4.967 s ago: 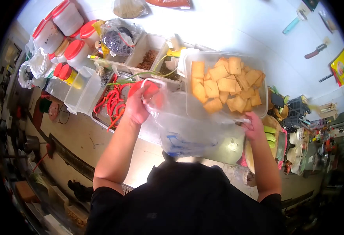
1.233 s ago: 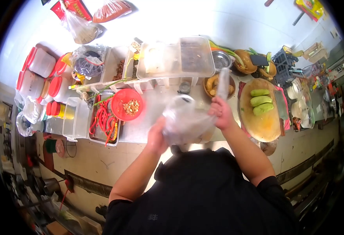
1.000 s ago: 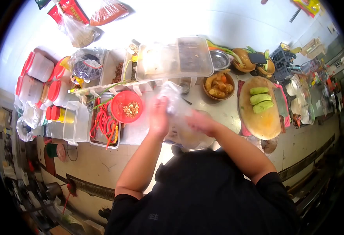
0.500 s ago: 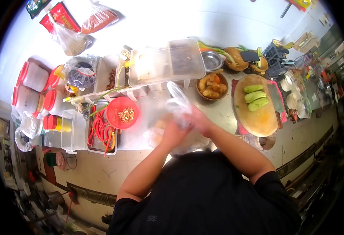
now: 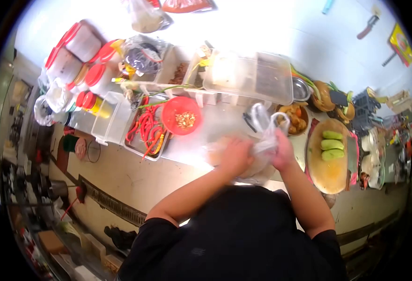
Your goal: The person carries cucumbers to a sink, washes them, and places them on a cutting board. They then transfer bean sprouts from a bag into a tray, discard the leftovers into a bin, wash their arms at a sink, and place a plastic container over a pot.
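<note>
A thin, clear plastic bag (image 5: 261, 151) stands at the front edge of the metal counter, its handles sticking up. What it contains is too blurred to tell. My right hand (image 5: 283, 151) grips the bag's gathered top on the right side. My left hand (image 5: 235, 155) is closed at the bag's left side, its fingers bent against the plastic. Behind the bag is a bowl of brown, knobbly pieces (image 5: 294, 118). To the left of my hands are a red bowl with chopped bits (image 5: 181, 115) and a tray of red chillies (image 5: 146, 129).
A round cutting board (image 5: 329, 175) with peeled green vegetables (image 5: 332, 145) is on the right. A large clear lidded container (image 5: 274, 77) lies across the bins at the back. Red-lidded jars (image 5: 98, 77) crowd the left. A knife (image 5: 368, 27) hangs on the wall.
The camera view has swung, shifting the counter items within the frame. My hands have moved apart, and the bag's twisted top has opened into separate upright handles.
</note>
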`<state>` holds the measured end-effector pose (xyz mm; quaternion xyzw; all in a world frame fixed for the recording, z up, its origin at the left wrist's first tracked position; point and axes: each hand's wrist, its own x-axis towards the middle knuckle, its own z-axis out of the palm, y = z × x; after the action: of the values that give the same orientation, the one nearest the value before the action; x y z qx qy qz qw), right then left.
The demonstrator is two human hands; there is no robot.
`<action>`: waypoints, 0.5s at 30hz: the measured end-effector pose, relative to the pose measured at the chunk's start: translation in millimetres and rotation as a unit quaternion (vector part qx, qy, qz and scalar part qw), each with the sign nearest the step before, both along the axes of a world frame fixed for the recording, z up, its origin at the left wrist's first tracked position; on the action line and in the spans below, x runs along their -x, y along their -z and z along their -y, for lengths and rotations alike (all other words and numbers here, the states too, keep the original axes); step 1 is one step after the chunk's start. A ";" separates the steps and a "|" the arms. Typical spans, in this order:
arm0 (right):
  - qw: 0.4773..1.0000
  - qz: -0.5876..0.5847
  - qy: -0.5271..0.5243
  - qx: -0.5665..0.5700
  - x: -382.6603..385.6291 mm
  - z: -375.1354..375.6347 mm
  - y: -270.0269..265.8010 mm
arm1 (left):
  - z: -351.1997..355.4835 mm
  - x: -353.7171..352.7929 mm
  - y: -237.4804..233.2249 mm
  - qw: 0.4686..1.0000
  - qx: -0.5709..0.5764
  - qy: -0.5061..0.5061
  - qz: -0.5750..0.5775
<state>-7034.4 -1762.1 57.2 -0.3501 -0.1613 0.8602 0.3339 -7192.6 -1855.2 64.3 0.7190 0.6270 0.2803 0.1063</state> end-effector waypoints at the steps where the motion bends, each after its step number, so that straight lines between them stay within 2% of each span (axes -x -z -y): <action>1: 1.000 0.000 -0.008 0.000 -2.1 -0.1 -3.4 | -0.5 1.5 12.0 0.993 0.077 -0.043 0.075; 2: 1.000 -0.013 -0.013 -0.004 -4.2 1.0 -8.4 | -1.1 2.6 14.1 0.973 0.151 -0.083 0.151; 3: 1.000 -0.026 -0.017 -0.007 -5.6 3.7 -13.2 | -2.1 4.1 15.9 0.973 0.150 -0.088 0.154; 4: 0.993 0.055 -0.010 -0.100 -1.9 8.9 -16.6 | -5.5 7.8 17.0 0.960 0.170 -0.064 0.214; 5: 0.993 0.055 -0.017 -0.101 -10.7 8.6 -18.4 | -8.5 11.8 15.8 0.942 0.189 -0.041 0.273; 6: 0.857 0.226 -0.089 -0.455 -26.1 2.5 -18.2 | -12.2 14.9 17.5 0.942 0.186 -0.050 0.274; 7: 0.569 0.348 -0.140 -0.732 -31.9 -4.8 -20.5 | -17.2 18.4 21.5 0.930 0.191 -0.008 0.314; 8: 0.546 0.285 -0.196 -0.763 -26.1 -10.9 -37.2 | -20.2 23.7 23.3 0.915 0.196 0.031 0.352; 9: 0.852 0.200 -0.270 -0.401 -18.2 -7.2 -44.4 | -22.3 28.8 14.6 0.917 0.191 0.014 0.351; 10: 0.708 0.277 -0.254 -0.598 -12.0 -2.2 -53.9 | -24.8 30.5 5.8 0.839 0.264 0.007 0.476; 11: 0.517 0.328 -0.217 -0.760 -0.1 3.7 -64.6 | -22.5 36.2 -1.7 0.738 0.323 -0.001 0.593; 12: 0.515 0.324 -0.219 -0.763 1.8 8.6 -66.7 | -22.7 36.9 -3.8 0.688 0.320 0.011 0.652; 13: 0.471 0.397 -0.206 -0.760 1.9 13.5 -68.0 | -21.4 37.7 -6.3 0.687 0.318 0.010 0.653; 14: 0.424 0.466 -0.189 -0.753 2.3 15.3 -68.8 | -20.5 39.0 -9.1 0.717 0.326 0.042 0.615; 15: 0.422 0.465 -0.189 -0.755 3.4 15.0 -69.1 | -20.0 40.7 -10.4 0.745 0.333 0.073 0.574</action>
<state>-7037.8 -1777.0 126.3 -0.2649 -0.9388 0.1418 0.1682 -7233.3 -1835.2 74.7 0.3848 0.4469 0.4050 0.6987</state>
